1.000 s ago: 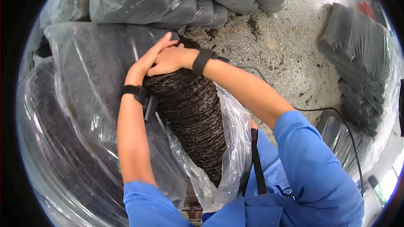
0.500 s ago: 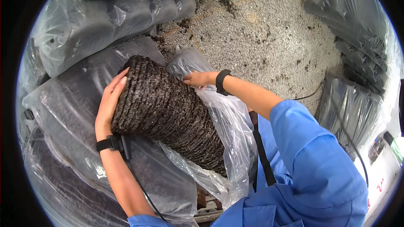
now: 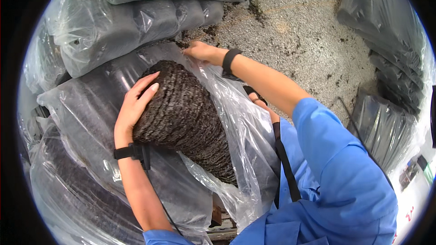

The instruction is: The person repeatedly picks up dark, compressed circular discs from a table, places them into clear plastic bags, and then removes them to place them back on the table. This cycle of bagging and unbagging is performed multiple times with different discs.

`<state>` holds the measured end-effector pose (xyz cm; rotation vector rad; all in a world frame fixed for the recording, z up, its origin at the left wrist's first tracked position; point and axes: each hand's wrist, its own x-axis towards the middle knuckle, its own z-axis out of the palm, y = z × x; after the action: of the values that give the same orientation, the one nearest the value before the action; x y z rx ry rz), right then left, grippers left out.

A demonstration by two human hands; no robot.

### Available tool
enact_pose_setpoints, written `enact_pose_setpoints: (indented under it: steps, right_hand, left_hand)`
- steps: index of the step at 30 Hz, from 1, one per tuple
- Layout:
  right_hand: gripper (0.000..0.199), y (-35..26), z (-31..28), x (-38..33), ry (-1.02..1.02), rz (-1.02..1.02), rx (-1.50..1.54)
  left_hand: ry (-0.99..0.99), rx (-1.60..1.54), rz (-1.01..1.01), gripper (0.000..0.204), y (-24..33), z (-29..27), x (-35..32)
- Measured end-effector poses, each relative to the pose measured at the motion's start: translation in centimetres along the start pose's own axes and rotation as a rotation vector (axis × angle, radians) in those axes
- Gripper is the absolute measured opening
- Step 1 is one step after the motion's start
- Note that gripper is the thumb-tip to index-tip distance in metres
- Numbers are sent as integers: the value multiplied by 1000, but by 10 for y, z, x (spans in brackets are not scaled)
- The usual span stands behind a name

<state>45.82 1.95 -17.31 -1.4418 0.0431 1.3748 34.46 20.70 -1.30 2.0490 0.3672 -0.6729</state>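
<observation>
Plastic bag [image 3: 247, 140], clear, sheathes the near end of a dark, ridged stack [image 3: 181, 109] atop a wrapped bundle [image 3: 97, 109]. Likely heavy, edges crumbly: support with broad palms. Left hand [image 3: 137, 102], fingers extended, braces its far-left side; right hand [image 3: 200, 52], farther, seems to pinch the bag's rim.

Left hand [image 3: 135, 103] and right hand [image 3: 200, 51], left of frame centre, are being viewed downward, near, by head-worn fisheye.

plastic-wrapped grey bundles [image 3: 154, 20] lie piled at upper left; more film-wrapped packs [image 3: 379, 11] are stacked along the right; dark crumbs [image 3: 256, 10] litter the speckled floor [image 3: 309, 25] between
</observation>
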Motion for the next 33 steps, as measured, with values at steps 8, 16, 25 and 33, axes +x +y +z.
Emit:
enact_pose_setpoints:
  steps: [8, 16, 25, 33]
  right_hand:
    - [22, -23, 18, 37, -184, -100, -247]
    - [29, -37, 48, -8, -22, 146, 202]
    - [31, -61, 36, -9, 1, 101, -270]
    - [27, -79, 44, 6, -238, 199, 26]
  left_hand:
    - [-21, 67, 90, 44, 17, -9, 3]
    - [-30, 325, 9, 60, 39, -5, -18]
    - [150, 533, -46, 51, 45, 7, -15]
    - [262, 574, -88, 54, 35, -10, -16]
